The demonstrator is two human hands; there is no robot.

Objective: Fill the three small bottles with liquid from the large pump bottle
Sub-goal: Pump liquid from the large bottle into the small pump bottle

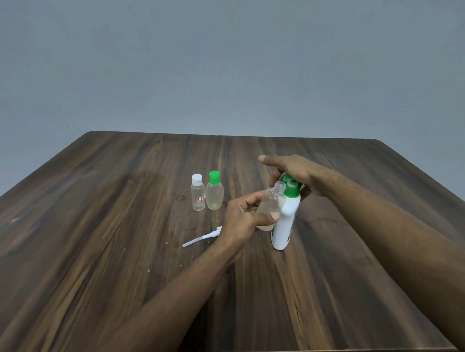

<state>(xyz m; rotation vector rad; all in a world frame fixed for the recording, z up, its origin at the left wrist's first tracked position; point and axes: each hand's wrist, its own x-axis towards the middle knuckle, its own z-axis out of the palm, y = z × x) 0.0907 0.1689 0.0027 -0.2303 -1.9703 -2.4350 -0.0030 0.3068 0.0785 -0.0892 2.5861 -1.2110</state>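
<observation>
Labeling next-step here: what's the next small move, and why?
Probably press the pump head down. The right hand sits on it, the left hand holds the open small bottle tilted at the spout, and only a little liquid shows inside.

Surface: dark wood-grain table | On it: 2 capped small bottles stood side by side, white-capped bottle left of green-capped bottle | white pump bottle stood upright to their right | loose white spray pump lay flat nearer the front edge
</observation>
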